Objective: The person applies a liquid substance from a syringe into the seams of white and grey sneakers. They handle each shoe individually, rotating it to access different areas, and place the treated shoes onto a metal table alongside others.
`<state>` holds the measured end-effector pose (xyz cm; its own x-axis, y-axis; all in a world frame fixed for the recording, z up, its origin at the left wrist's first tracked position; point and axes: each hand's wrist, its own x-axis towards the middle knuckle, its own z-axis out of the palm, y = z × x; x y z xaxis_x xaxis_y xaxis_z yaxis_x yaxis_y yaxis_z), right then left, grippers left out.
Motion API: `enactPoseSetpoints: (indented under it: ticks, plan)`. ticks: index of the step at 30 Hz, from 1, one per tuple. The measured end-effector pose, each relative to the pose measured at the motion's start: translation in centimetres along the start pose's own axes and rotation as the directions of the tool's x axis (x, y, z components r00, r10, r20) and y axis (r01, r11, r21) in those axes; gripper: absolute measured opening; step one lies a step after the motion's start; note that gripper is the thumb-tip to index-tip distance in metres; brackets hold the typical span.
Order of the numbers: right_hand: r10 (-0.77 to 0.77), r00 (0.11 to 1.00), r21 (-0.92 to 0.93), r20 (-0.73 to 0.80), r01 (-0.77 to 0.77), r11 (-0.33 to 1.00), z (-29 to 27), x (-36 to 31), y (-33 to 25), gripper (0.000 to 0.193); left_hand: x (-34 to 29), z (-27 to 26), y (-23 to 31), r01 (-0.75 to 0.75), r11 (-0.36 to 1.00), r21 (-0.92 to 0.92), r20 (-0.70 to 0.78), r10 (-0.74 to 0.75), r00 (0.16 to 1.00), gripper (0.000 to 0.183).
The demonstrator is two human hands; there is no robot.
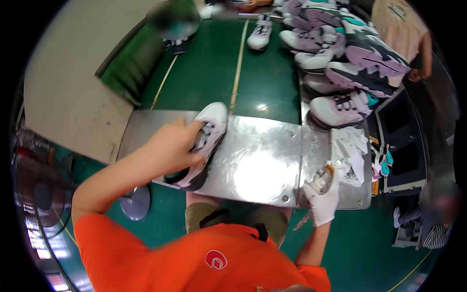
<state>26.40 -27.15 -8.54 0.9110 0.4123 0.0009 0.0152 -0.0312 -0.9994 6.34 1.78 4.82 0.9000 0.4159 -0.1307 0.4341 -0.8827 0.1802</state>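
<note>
A white and pale pink sneaker (pixel 212 142) with black laces and a dark sole lies on the metal plate, its white toe pointing away from me. My left hand (pixel 177 146) is bare and closed around its side near the laces, thumb toward the heel. My right hand (pixel 323 197) wears a white glove and is curled at the plate's right part. A pale, crumpled-looking thing with an orange-brown edge (pixel 323 179) sits in its grasp; its kind is unclear. Just beyond that hand lies a heap of crumpled white paper (pixel 351 148).
Beyond the metal plate (pixel 262 151) runs a green conveyor belt (pixel 204 82) carrying another sneaker (pixel 260 33). Several similar sneakers (pixel 340 108) are piled at the right. A beige panel (pixel 73 87) bounds the left. Other people stand at the far left and right.
</note>
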Motion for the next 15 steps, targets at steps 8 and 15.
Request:
enactPoseSetpoints:
  ticks: [8,15]
  plan:
    - [0.198,0.948,-0.111,0.248,-0.176,0.978,-4.4,-1.7,-3.5,0.096,-4.1,2.5,0.1,-0.528,0.754,0.391,-0.242,0.638,0.731,0.055]
    - [0.261,0.916,-0.147,0.305,-0.225,0.963,-5.2,-1.0,-4.7,0.094,-5.6,7.3,-2.5,-0.667,0.666,0.334,-0.331,0.745,0.579,0.033]
